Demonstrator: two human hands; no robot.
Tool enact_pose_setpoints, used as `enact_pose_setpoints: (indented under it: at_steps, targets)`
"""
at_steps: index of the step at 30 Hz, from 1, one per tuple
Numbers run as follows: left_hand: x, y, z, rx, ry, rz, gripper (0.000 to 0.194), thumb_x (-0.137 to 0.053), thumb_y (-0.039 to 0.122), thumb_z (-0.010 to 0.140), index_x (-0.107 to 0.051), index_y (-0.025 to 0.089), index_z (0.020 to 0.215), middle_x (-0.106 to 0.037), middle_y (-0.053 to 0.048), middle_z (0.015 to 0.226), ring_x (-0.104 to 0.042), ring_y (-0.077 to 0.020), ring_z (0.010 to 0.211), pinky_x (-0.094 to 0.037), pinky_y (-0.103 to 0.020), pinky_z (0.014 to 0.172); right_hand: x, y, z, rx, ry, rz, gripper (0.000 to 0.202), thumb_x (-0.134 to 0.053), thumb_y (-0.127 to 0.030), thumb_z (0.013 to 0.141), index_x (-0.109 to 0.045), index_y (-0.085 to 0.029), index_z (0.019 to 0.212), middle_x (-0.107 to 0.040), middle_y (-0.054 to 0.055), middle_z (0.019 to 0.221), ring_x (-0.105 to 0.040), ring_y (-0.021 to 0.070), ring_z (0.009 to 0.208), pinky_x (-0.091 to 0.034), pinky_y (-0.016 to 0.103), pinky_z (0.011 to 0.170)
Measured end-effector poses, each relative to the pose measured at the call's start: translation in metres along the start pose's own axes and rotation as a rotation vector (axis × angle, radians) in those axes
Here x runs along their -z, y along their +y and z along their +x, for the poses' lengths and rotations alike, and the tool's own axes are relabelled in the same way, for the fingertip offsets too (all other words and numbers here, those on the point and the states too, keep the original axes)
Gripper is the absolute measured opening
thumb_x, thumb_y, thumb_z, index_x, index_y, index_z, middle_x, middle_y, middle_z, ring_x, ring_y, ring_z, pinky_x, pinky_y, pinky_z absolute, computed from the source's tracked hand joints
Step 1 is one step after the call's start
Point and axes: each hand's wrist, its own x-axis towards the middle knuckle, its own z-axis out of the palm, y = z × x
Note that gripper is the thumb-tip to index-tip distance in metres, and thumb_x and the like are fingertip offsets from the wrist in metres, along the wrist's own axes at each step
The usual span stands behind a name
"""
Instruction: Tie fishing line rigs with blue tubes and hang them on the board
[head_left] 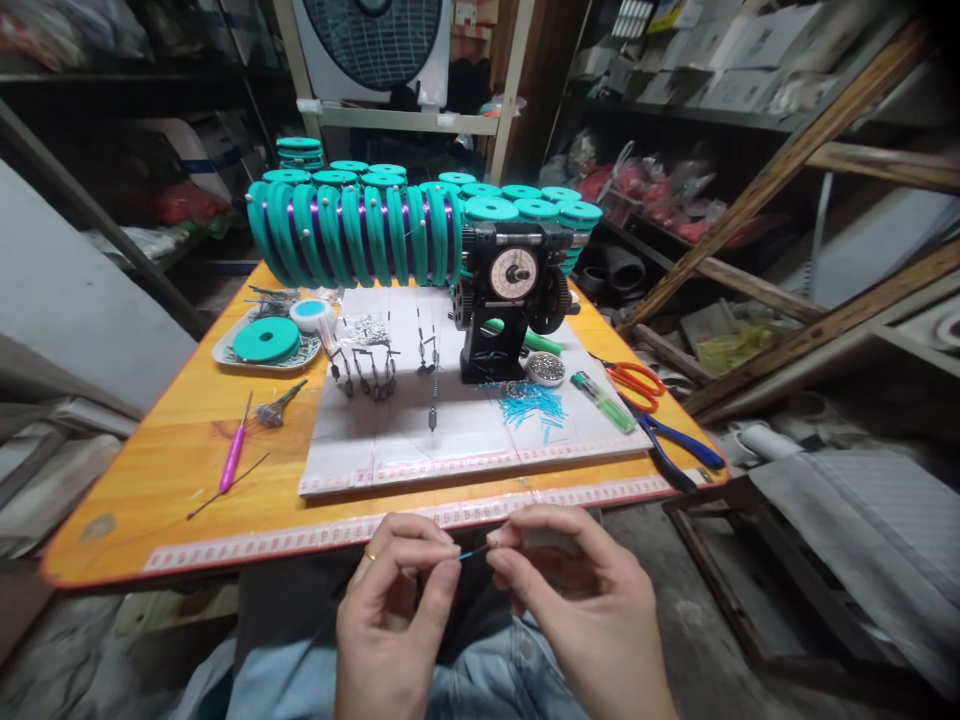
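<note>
Just beyond my lap, in front of the table edge, my two hands are close together. My left hand point(409, 590) pinches a thin blue tube point(466, 555) between thumb and fingertips. The thumb and forefinger of my right hand point(570, 580) are pressed together on a tiny end piece next to the tube, too small to make out. Behind them stands a black winding device point(499, 300) with a round dial. A row of teal spools point(360, 235) with purple line extends leftward from it. Short blue tubes point(532, 408) lie scattered on the white board point(420, 450).
On the right lie orange-handled scissors point(636, 385), blue-handled pliers point(682, 445), a green case point(604, 402) and a dish of small metal pieces point(547, 369). A pink-handled tool point(235, 450) and a tray point(225, 350) are on the left. Dark weights point(375, 375) hang from lines.
</note>
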Motion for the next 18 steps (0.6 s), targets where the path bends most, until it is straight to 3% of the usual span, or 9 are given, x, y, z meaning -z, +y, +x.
enact_pose_setpoints:
  at_steps: [7, 18]
  targets:
    - [-0.001, 0.002, -0.001, -0.018, 0.036, -0.029, 0.017, -0.066, 0.007, 0.084, -0.069, 0.024, 0.086, -0.062, -0.001, 0.085, -0.061, -0.0119, 0.080, -0.051, -0.017, 0.070, 0.005, 0.008, 0.005, 0.208, -0.027, -0.167, 0.014, -0.077, -0.021, 0.079, -0.069, -0.024, 0.091, -0.075, -0.001, 0.079, -0.073, 0.0125, 0.065, -0.061, 0.017, 0.061]
    - [-0.003, -0.001, -0.003, -0.044, 0.035, 0.050, 0.017, -0.064, 0.007, 0.085, -0.067, 0.023, 0.088, -0.060, 0.001, 0.088, -0.060, -0.0103, 0.083, -0.049, -0.015, 0.068, 0.012, 0.010, 0.006, 0.453, -0.070, -0.330, 0.027, -0.073, -0.012, 0.083, -0.063, -0.028, 0.102, -0.073, -0.006, 0.087, -0.073, 0.0077, 0.070, -0.060, 0.012, 0.068]
